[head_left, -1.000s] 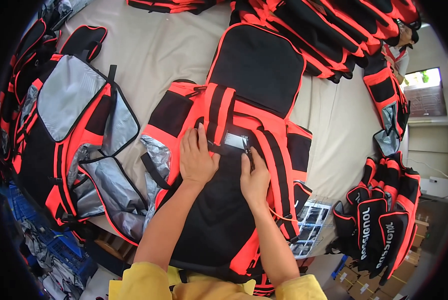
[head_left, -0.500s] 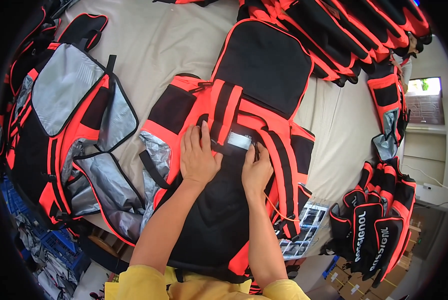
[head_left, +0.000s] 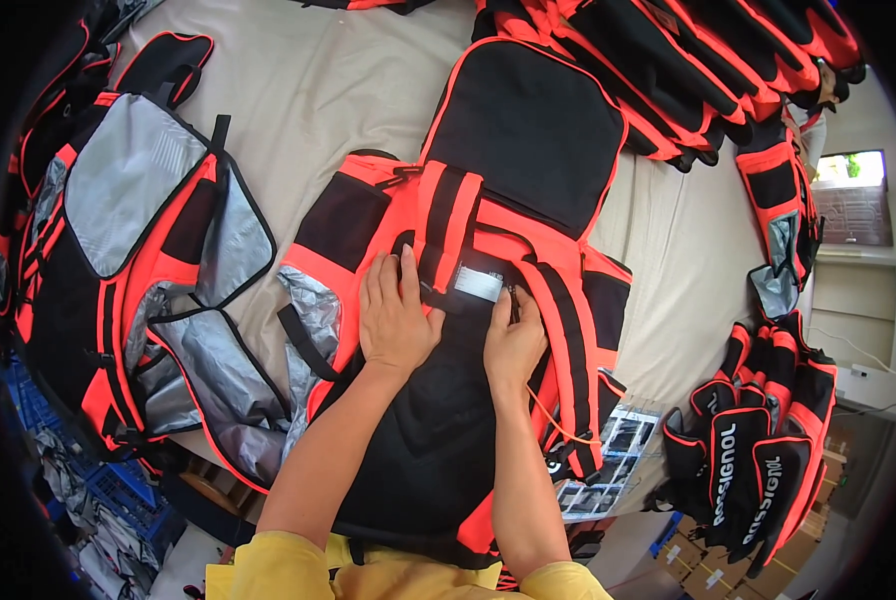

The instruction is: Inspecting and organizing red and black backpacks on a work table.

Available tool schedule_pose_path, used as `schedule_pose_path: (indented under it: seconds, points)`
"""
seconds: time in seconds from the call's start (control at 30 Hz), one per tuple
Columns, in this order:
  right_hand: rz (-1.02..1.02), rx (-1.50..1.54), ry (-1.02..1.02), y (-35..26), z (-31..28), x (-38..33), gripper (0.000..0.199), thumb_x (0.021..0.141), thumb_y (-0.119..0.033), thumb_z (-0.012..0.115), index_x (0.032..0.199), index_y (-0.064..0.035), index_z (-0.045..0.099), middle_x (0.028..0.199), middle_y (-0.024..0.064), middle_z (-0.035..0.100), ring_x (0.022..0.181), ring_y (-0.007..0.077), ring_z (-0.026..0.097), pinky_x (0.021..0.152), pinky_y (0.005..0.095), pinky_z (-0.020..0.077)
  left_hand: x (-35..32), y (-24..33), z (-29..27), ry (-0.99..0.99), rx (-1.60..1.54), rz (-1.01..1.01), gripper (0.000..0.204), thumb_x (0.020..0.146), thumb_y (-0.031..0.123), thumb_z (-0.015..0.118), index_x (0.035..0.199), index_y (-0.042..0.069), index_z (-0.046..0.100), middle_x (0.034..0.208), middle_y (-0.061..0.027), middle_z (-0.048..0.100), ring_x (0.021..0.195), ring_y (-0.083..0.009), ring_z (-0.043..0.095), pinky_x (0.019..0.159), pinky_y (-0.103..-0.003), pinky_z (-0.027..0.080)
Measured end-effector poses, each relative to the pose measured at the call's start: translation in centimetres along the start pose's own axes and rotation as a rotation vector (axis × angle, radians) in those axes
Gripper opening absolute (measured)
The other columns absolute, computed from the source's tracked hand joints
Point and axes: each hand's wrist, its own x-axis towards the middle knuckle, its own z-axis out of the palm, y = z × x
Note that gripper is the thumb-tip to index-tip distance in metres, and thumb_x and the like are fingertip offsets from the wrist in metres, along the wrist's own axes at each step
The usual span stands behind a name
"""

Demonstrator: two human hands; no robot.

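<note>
A black and neon-red backpack [head_left: 418, 440] lies before me with its straps and back panel facing up. My left hand [head_left: 400, 315] rests flat on the panel, fingers stretched out beside the left shoulder strap [head_left: 448, 225]. My right hand [head_left: 516, 340] is closed, its thumb and fingers pinched around a small dark thing [head_left: 513, 303] too hidden to name. Just left of those fingertips, a white label [head_left: 478, 283] sits on the panel. The right shoulder strap [head_left: 568, 350] curves past my right hand. A thin orange cord [head_left: 558, 425] runs beside my right wrist.
Another backpack [head_left: 98, 300] with silver lining and opened flaps lies at left. More backpacks [head_left: 658, 60] are piled at the far right, others [head_left: 748, 440] at right. Printed clear sheets [head_left: 613, 460] lie near the table's edge. Blue crates [head_left: 128, 500] and cardboard boxes [head_left: 708, 570] stand below.
</note>
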Motion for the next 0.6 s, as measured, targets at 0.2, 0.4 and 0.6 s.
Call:
schedule_pose_path:
  seconds: [0.2, 0.4, 0.6]
  points:
    - [-0.044, 0.005, 0.037, 0.8, 0.3, 0.4, 0.038, 0.106, -0.023, 0.065, 0.123, 0.0106, 0.070, 0.113, 0.0291, 0.076, 0.107, 0.0381, 0.076, 0.093, 0.0427, 0.0580, 0.1, 0.3, -0.1, -0.013, 0.005, 0.003, 0.103, 0.079, 0.029, 0.083, 0.162, -0.004, 0.031, 0.144, -0.0291, 0.049, 0.141, -0.0472, 0.045, 0.118, -0.059, 0.036]
    - [0.026, 0.019, -0.032, 0.2, -1.0, -1.0, 0.038, 0.106, -0.024, 0.065, 0.124, 0.0093, 0.071, 0.113, 0.0279, 0.077, 0.108, 0.0375, 0.076, 0.094, 0.0418, 0.0571, 0.1, 0.0, 0.0, -0.001, 0.009, 0.001, 0.103, 0.079, 0.028, 0.083, 0.162, -0.003, 0.030, 0.144, -0.0290, 0.049, 0.141, -0.0472, 0.044, 0.119, -0.059, 0.036]
    - [0.032, 0.024, -0.041, 0.0, -0.8, -0.2, 0.038, 0.106, -0.023, 0.066, 0.125, 0.0095, 0.070, 0.113, 0.0277, 0.077, 0.108, 0.0367, 0.076, 0.095, 0.0409, 0.0568, 0.1, 0.1, 0.0, -0.014, 0.023, 0.003, 0.104, 0.078, 0.028, 0.083, 0.162, -0.003, 0.030, 0.144, -0.0282, 0.048, 0.141, -0.0470, 0.044, 0.119, -0.058, 0.037]
